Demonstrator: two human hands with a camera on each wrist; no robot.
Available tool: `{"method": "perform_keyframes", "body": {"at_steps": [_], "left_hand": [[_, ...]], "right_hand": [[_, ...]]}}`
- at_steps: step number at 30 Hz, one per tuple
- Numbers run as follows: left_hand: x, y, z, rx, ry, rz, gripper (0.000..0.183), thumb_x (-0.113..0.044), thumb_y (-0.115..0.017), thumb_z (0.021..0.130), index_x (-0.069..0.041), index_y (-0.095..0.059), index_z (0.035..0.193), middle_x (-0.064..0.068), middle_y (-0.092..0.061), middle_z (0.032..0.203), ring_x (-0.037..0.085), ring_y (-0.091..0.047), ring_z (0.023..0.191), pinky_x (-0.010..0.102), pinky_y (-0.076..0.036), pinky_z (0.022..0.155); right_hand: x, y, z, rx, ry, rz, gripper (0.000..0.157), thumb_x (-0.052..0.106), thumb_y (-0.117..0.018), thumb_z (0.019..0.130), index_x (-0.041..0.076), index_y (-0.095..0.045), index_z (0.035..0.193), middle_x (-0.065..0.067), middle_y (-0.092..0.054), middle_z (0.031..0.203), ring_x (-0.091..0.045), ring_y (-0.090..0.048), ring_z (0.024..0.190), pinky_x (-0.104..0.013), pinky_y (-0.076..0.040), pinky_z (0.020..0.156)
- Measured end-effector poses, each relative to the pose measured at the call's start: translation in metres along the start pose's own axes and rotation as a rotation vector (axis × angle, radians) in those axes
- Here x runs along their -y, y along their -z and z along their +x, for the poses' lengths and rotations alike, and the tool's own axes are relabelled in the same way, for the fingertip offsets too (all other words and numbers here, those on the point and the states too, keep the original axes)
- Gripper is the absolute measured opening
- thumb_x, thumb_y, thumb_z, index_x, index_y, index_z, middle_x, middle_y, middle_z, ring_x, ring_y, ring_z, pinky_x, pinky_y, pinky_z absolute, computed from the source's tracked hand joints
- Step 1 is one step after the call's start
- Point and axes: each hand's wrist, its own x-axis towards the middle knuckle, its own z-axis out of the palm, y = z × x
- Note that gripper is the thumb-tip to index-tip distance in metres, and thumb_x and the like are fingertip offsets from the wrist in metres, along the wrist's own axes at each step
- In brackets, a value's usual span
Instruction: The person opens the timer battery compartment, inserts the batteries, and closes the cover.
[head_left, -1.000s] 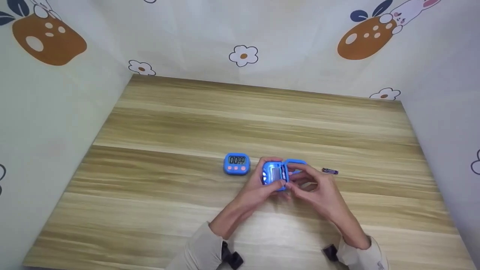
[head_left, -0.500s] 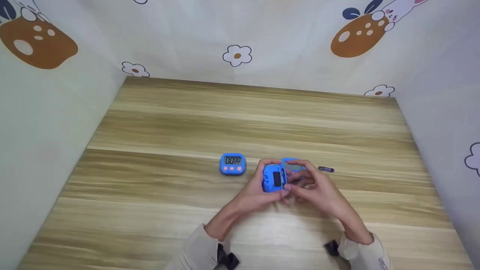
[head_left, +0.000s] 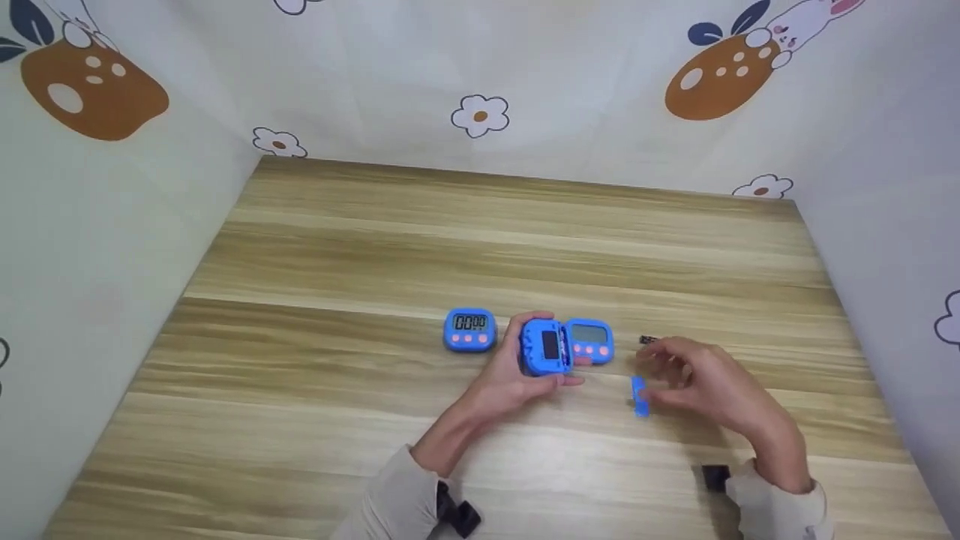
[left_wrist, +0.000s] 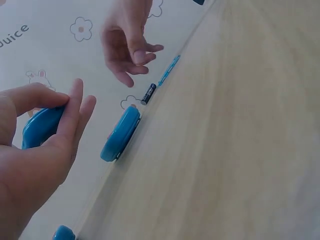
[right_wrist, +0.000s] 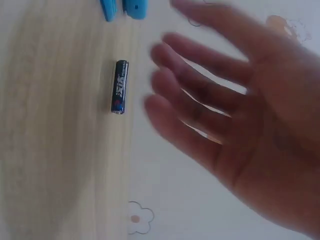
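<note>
My left hand grips a blue digital timer, its back turned up and its long battery slot uncovered. A battery shows inside that slot. To the right, my right hand hangs over the table with loosely bent fingers and holds nothing. Under its thumb side lies a narrow blue battery cover. A loose battery with a dark wrapper lies just beyond the right fingertips, partly hidden by them in the head view.
A second blue timer with pink buttons and a blank screen lies right beside the held one. Left of my left hand sits a third timer reading zeros. Patterned cloth walls border the wooden table at the back and sides.
My right hand has left the held timer and moved right, to over the battery cover and loose battery. The blank-screened timer has come into fuller view. My left hand keeps its grip.
</note>
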Motion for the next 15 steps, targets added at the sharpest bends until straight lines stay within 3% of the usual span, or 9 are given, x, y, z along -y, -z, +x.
{"method": "perform_keyframes", "body": {"at_steps": [3, 6, 9, 15], "left_hand": [[0.0, -0.0006, 0.0007, -0.002, -0.002, -0.003, 0.084, 0.028, -0.053, 0.08, -0.01, -0.023, 0.148, 0.028, -0.032, 0.143, 0.056, -0.054, 0.109, 0.05, -0.051, 0.091], [-0.0002, -0.0009, 0.0013, -0.003, -0.007, -0.012, 0.085, 0.028, -0.053, 0.079, -0.009, -0.022, 0.149, 0.029, -0.031, 0.144, 0.058, -0.051, 0.112, 0.05, -0.051, 0.091], [-0.0003, -0.0014, 0.0018, -0.003, -0.012, -0.024, 0.085, 0.028, -0.054, 0.079, -0.009, -0.022, 0.149, 0.028, -0.03, 0.144, 0.057, -0.051, 0.114, 0.051, -0.051, 0.091], [0.0013, -0.001, 0.0016, 0.012, -0.02, -0.038, 0.083, 0.027, -0.053, 0.082, -0.01, -0.021, 0.149, 0.029, -0.027, 0.146, 0.058, -0.048, 0.117, 0.051, -0.05, 0.092]], "right_hand": [[0.0005, -0.0047, -0.0026, 0.114, 0.012, 0.028, 0.055, 0.032, -0.087, 0.074, 0.009, -0.064, 0.12, 0.0, -0.067, 0.112, -0.019, -0.065, 0.097, -0.036, -0.055, 0.082], [0.0016, -0.008, -0.0026, 0.136, 0.023, -0.02, 0.058, 0.032, -0.088, 0.073, 0.009, -0.064, 0.121, -0.002, -0.064, 0.118, -0.02, -0.063, 0.106, -0.04, -0.052, 0.091], [0.0022, -0.0087, -0.0025, 0.14, 0.015, -0.059, 0.052, 0.027, -0.087, 0.074, 0.01, -0.066, 0.119, -0.003, -0.061, 0.119, -0.02, -0.063, 0.106, -0.041, -0.052, 0.09], [-0.0027, -0.0095, -0.0008, 0.131, 0.0, -0.007, 0.044, 0.022, -0.086, 0.076, 0.012, -0.067, 0.114, 0.0, -0.062, 0.104, -0.018, -0.062, 0.093, -0.035, -0.054, 0.08]]}}
